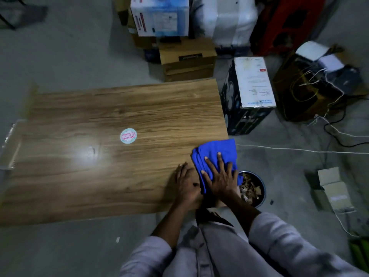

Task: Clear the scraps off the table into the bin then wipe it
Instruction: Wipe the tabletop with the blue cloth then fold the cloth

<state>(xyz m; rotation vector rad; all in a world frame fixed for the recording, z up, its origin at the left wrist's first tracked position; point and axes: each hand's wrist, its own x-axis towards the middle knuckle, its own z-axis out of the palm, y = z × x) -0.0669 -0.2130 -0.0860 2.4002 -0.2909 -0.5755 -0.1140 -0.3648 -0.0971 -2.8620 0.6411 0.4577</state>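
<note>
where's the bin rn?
In the head view the bin sits on the floor off the table's near right corner, partly hidden behind the right hand pressing the blue cloth. It holds brown scraps.

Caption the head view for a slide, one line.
Right hand presses a blue cloth flat at the wooden table corner, above the scrap-filled bin.

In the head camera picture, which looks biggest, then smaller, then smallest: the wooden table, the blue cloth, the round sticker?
1. The brown wooden table top, by far the largest.
2. The folded blue cloth at its corner.
3. The round pink-and-white sticker, smallest.
</note>
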